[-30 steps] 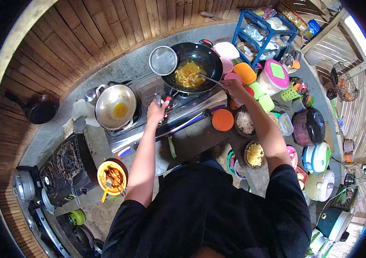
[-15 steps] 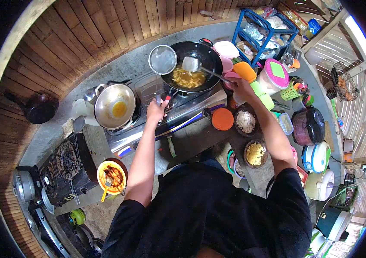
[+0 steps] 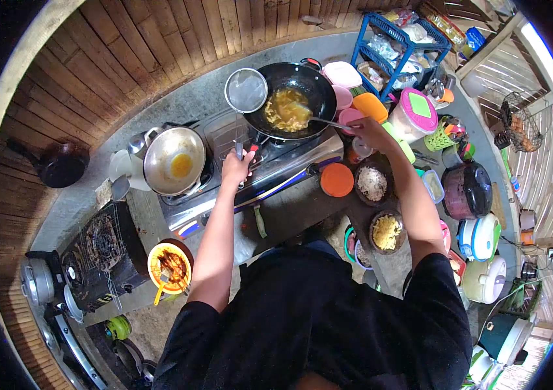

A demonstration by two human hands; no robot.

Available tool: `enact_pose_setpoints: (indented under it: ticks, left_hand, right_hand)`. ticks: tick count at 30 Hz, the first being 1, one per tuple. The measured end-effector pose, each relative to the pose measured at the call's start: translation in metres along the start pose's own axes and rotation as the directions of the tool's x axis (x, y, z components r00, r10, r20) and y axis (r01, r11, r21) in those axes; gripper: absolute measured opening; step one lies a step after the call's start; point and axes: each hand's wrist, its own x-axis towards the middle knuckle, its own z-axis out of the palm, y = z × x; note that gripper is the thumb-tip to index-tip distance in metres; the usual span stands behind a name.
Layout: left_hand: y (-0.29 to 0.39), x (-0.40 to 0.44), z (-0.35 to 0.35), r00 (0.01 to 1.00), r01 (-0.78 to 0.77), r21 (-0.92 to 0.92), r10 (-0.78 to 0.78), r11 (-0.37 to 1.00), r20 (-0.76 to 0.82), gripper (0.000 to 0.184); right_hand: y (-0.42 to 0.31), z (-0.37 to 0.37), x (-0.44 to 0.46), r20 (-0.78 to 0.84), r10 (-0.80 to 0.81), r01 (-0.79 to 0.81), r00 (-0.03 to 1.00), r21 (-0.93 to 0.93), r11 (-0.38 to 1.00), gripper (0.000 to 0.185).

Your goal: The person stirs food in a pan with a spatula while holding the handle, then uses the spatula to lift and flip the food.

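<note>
My left hand (image 3: 235, 169) is closed around the handle of a round mesh strainer (image 3: 246, 90), whose bowl sits level at the left rim of a black wok (image 3: 319, 81). Golden-brown pieces (image 3: 279, 118) lie in oil inside the wok. My right hand (image 3: 369, 133) grips the long metal handle of a spatula (image 3: 330, 122). The spatula's blade is down in the oil among the pieces, partly hidden. Both hands are at the gas stove (image 3: 224, 188), the left over its front part, the right beyond its right end.
A pale pan (image 3: 159, 166) with a little yellow oil occupies the left burner. Bowls of shredded white food (image 3: 371, 184) and yellow pieces (image 3: 386, 233) stand at right. An orange bowl (image 3: 154, 263) of red sauce is at lower left. A knife (image 3: 259, 222) lies before the stove.
The spatula blade has gone from raised above the wok down into the oil, and my right hand has shifted slightly right. The strainer and my left hand have stayed put.
</note>
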Motion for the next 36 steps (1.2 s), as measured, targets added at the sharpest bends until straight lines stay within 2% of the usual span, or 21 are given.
enact_pose_setpoints:
  ticks: [2,3,5,6,8,9,11,12,14,15,17,18,20,24,27,29,30,32,33,35,36]
  left_hand:
    - [-0.003,0.002,0.001,1.000,0.002,0.004,-0.002,1.000,-0.001,0.028]
    - [-0.004,0.003,0.001,1.000,0.005,0.008,-0.005,1.000,-0.003,0.028]
    - [-0.001,0.002,0.001,1.000,0.005,0.011,-0.005,1.000,0.000,0.028]
    - [0.000,0.001,0.000,1.000,0.007,0.014,-0.007,1.000,0.004,0.028]
    - [-0.001,0.001,0.000,1.000,0.010,-0.005,-0.010,1.000,0.009,0.028]
    - [-0.001,0.000,0.000,1.000,0.012,-0.024,-0.011,1.000,0.017,0.029]
    - [-0.001,0.000,0.000,1.000,0.018,-0.021,-0.018,1.000,0.010,0.028]
    - [0.000,0.000,0.000,1.000,0.022,-0.016,-0.022,1.000,0.002,0.028]
    - [0.000,-0.001,0.001,1.000,0.024,-0.013,-0.024,1.000,-0.002,0.028]
    - [0.000,-0.001,0.001,1.000,0.024,-0.010,-0.024,1.000,-0.006,0.028]
    - [-0.005,0.003,0.002,1.000,0.019,0.002,-0.019,1.000,-0.005,0.028]
    - [-0.006,0.004,0.002,1.000,0.015,0.015,-0.015,1.000,-0.003,0.028]
    - [-0.007,0.005,0.002,1.000,0.014,0.006,-0.014,1.000,0.002,0.029]
    - [-0.007,0.004,0.003,1.000,0.011,-0.003,-0.011,1.000,-0.007,0.029]
    - [-0.008,0.006,0.003,1.000,0.016,0.015,-0.016,1.000,0.010,0.029]
    - [-0.008,0.005,0.002,1.000,0.019,0.006,-0.019,1.000,0.011,0.029]
    - [-0.008,0.005,0.003,1.000,0.021,-0.001,-0.021,1.000,0.010,0.029]
    - [-0.009,0.006,0.003,1.000,0.017,-0.003,-0.017,1.000,0.015,0.029]
    - [-0.009,0.006,0.003,1.000,0.015,-0.007,-0.015,1.000,0.018,0.029]
    - [-0.009,0.006,0.003,1.000,0.022,0.001,-0.022,1.000,0.014,0.029]
    - [-0.010,0.007,0.003,1.000,0.027,0.007,-0.027,1.000,0.011,0.029]
  right_hand:
    - [-0.028,-0.011,-0.008,0.235,0.170,-0.219,0.957,0.200,0.955,0.025]
    - [-0.022,-0.006,-0.006,0.235,0.170,-0.219,0.957,0.201,0.955,0.025]
    - [-0.003,0.010,0.001,0.247,-0.081,-0.008,0.966,0.337,0.941,0.024]
    - [-0.009,0.008,0.000,0.248,-0.082,-0.006,0.965,0.338,0.941,0.024]
    - [-0.034,0.001,-0.006,0.361,0.126,-0.303,0.924,0.494,0.815,0.024]
    - [-0.039,0.002,-0.005,0.362,0.125,-0.304,0.924,0.493,0.815,0.024]
    - [-0.044,0.003,-0.006,0.212,0.008,-0.107,0.977,0.456,0.884,0.025]
    - [-0.036,0.006,0.001,0.213,0.009,-0.107,0.977,0.456,0.884,0.025]
    - [-0.009,0.016,0.019,0.022,-0.095,0.083,0.995,0.314,0.946,0.029]
    - [-0.015,0.012,0.017,0.023,-0.095,0.083,0.995,0.314,0.946,0.029]
    - [-0.038,0.002,0.009,-0.156,-0.041,0.035,0.987,-0.038,0.999,0.024]
    - [-0.035,0.003,0.010,-0.156,-0.042,0.036,0.987,-0.038,0.999,0.024]
    - [-0.026,0.008,0.015,-0.302,-0.051,0.007,0.952,-0.147,0.989,0.023]
    - [-0.005,0.009,0.019,-0.315,-0.029,-0.048,0.949,-0.233,0.971,0.023]
    - [0.005,0.008,0.017,-0.292,-0.113,0.056,0.950,-0.197,0.979,0.029]
    - [-0.002,-0.001,0.015,-0.013,0.177,-0.174,0.984,0.113,0.978,0.028]
    - [-0.004,-0.004,0.013,-0.013,0.179,-0.176,0.984,0.114,0.978,0.028]
    - [-0.010,-0.008,0.009,0.143,0.177,-0.199,0.974,0.158,0.967,0.023]
    - [-0.012,-0.008,0.008,0.142,0.176,-0.198,0.974,0.158,0.967,0.023]
    - [-0.018,-0.002,0.005,0.337,0.168,-0.295,0.926,0.372,0.880,0.026]
    - [-0.022,0.000,0.002,0.337,0.168,-0.295,0.926,0.372,0.880,0.026]
